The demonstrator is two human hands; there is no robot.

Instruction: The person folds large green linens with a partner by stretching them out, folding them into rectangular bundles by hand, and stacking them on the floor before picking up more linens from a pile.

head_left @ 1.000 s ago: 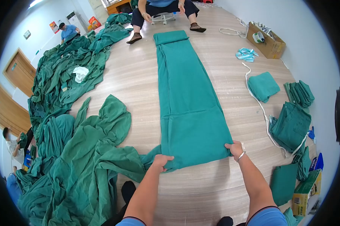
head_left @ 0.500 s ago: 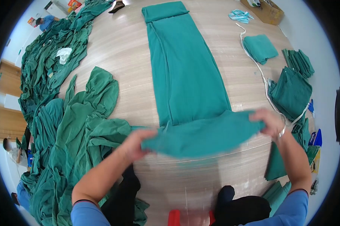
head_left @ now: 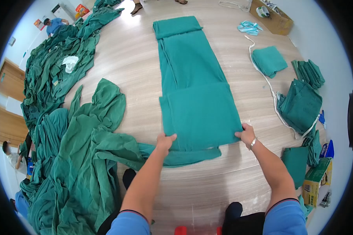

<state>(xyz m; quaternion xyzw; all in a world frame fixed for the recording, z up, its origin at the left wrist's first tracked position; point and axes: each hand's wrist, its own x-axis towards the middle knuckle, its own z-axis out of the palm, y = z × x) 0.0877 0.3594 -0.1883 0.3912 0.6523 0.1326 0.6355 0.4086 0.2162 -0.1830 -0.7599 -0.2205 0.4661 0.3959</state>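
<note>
A long green cloth lies on the pale wood-patterned surface, with a folded band at its far end. Its near end is doubled back as a flat flap over the strip. At the flap's near left corner, my left hand is closed on the fabric, thumb on top. My right hand pinches the near right corner. A loose green strip pokes out beneath the near edge and runs left toward a crumpled green cloth.
A large heap of green fabric fills the left side. Folded green cloths, a white cord and a cardboard box line the right. Co-workers are at the left edge; someone's feet show at the far end.
The near end of the cloth, lifted and blurred before, now lies folded flat over the strip. My hands have come closer together and lower onto its corners.
</note>
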